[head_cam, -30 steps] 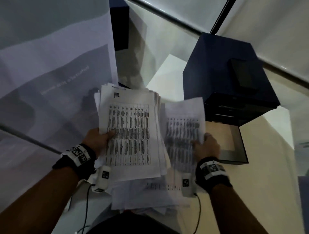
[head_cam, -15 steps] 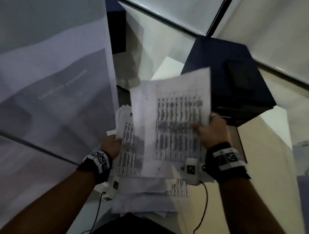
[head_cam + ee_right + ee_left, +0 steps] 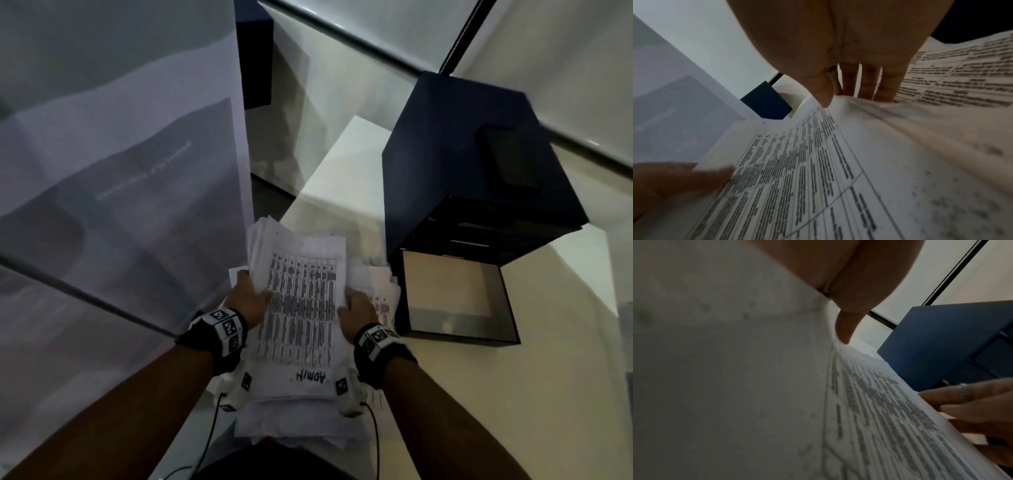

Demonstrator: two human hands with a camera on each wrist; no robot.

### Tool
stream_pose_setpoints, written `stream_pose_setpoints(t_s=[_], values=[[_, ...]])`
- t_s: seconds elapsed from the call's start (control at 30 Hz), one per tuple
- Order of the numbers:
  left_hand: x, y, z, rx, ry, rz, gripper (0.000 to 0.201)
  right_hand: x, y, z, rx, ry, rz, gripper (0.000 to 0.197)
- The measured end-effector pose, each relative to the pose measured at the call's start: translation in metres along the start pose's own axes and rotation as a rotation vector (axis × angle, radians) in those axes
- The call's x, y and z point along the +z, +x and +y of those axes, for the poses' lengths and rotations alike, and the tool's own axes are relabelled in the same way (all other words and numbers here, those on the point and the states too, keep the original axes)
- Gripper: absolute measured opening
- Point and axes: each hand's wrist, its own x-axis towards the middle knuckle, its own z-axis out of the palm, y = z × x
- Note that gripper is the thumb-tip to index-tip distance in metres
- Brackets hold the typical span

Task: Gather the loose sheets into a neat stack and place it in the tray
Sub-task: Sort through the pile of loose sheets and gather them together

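Observation:
A stack of printed sheets [image 3: 301,308] lies in front of me; its top sheet shows a table and the handwritten word "ADMIN". My left hand [image 3: 248,301] grips the stack's left edge, thumb [image 3: 844,327] on top. My right hand [image 3: 356,310] grips the right edge, thumb on the top sheet [image 3: 797,162] and fingers [image 3: 867,81] curled over the edge. More loose sheets [image 3: 380,291] stick out to the right, and others [image 3: 291,428] below the near end. The dark tray [image 3: 459,337] with a tan floor sits open just right of the stack, with nothing in it.
A dark blue drawer unit [image 3: 462,154] stands behind the tray. A large pale banner [image 3: 120,171] rises close on the left. The beige tabletop [image 3: 513,394] extends to the right. A dark block [image 3: 255,51] stands at the back. Cables hang from both wrists.
My right hand lifted a group of sheets from the right, swung it left and laid it on the left pile. Both hands now hold the pile by its sides.

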Motion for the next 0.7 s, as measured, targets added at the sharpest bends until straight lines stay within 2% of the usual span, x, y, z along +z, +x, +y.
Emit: stream_pose_setpoints(t_s=[0.07,0.17,0.27,0.4,0.53,0.7], values=[[-0.006,0.001,-0.001,0.050,0.023,0.027,0.041,-0.007,-0.002,0.007,0.044,-0.091,0.098,0.055],[-0.023,-0.001,0.002,0.136,0.015,0.095,0.038,-0.013,-0.015,0.029,0.238,-0.153,0.180,0.074],[-0.049,-0.003,0.006,0.251,0.016,0.218,0.031,-0.006,-0.028,0.038,0.297,-0.162,0.133,0.100],[-0.088,-0.001,0.006,0.321,-0.008,0.349,0.033,-0.002,-0.026,0.038,0.389,-0.120,0.088,0.122],[-0.109,0.002,0.001,0.332,0.018,0.422,0.041,-0.005,-0.024,0.037,0.382,-0.173,0.124,0.120],[-0.110,-0.001,-0.004,0.286,-0.105,0.382,0.039,-0.003,-0.021,0.038,0.364,0.073,0.122,0.112]])
